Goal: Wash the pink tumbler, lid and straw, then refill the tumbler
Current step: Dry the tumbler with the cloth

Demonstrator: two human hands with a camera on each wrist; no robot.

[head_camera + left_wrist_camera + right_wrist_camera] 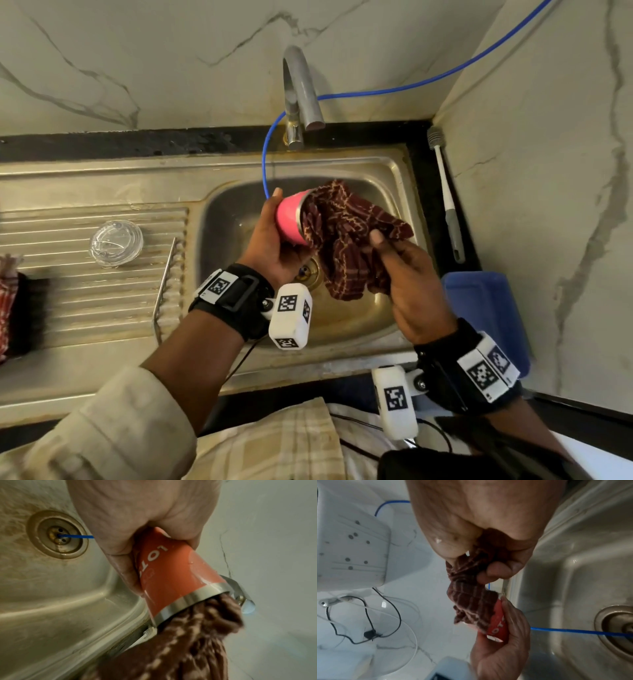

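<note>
Over the sink basin [239, 205] my left hand [270, 246] grips the pink tumbler [289, 219] [173, 574] [498, 623] round its lower part, tilted with its steel-rimmed mouth to the right. A maroon patterned cloth [346, 236] [193, 642] [469, 601] is stuffed into that mouth and hangs out. My right hand [407, 274] [488, 545] holds the cloth's free end bunched in its curled fingers. The clear lid [116, 243] lies on the ribbed drainboard at the left. A thin steel straw [164, 277] lies along the drainboard's right edge.
The tap [301, 92] stands behind the basin, with a blue hose [265, 164] running down into the drain [58, 534]. A long white brush [445, 192] lies on the black counter at the right, a blue tub [486, 308] in front of it. A striped cloth [7, 301] sits far left.
</note>
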